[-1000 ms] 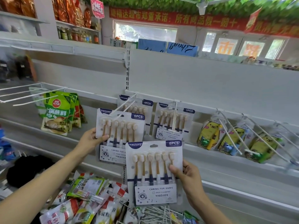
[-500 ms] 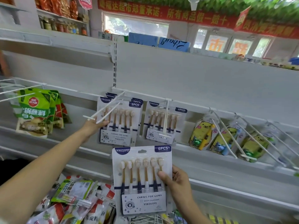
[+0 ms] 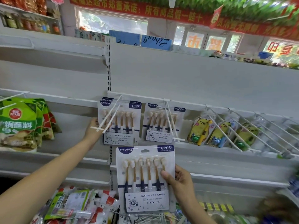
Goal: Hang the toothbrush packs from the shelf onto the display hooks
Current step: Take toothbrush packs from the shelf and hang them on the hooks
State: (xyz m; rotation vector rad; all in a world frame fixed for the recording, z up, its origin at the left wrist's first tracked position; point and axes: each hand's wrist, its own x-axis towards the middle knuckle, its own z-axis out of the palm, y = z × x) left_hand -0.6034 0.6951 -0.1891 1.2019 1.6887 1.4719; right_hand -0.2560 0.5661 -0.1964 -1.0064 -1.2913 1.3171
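Gripping a toothbrush pack [image 3: 145,178] by its right edge, the right hand [image 3: 181,183] has its thumb across the front and its fingers tucked behind, holding the card upright below the hooks and in front of the white shelving. Up and to the left, the left hand [image 3: 93,130] is at the left edge of the hung packs [image 3: 120,123]; can't really tell if it's pinching them or just resting there, since the card hides the fingers. Those packs sit stacked on a white double-prong hook [image 3: 108,119] that juts out toward us, with its crossbar right over that hand. Next hook [image 3: 169,122] to the right carries another toothbrush pack [image 3: 161,123].

Each pack is a white card with navy corners, "YIKOJIFE" and "6PCS", and six cream-headed brushes in a row. Further right, yellow bear kids' sets [image 3: 199,130] hang on more hooks. Green sauce pouches [image 3: 17,125] hang far left, and loose snack packets [image 3: 72,206] are piled below.
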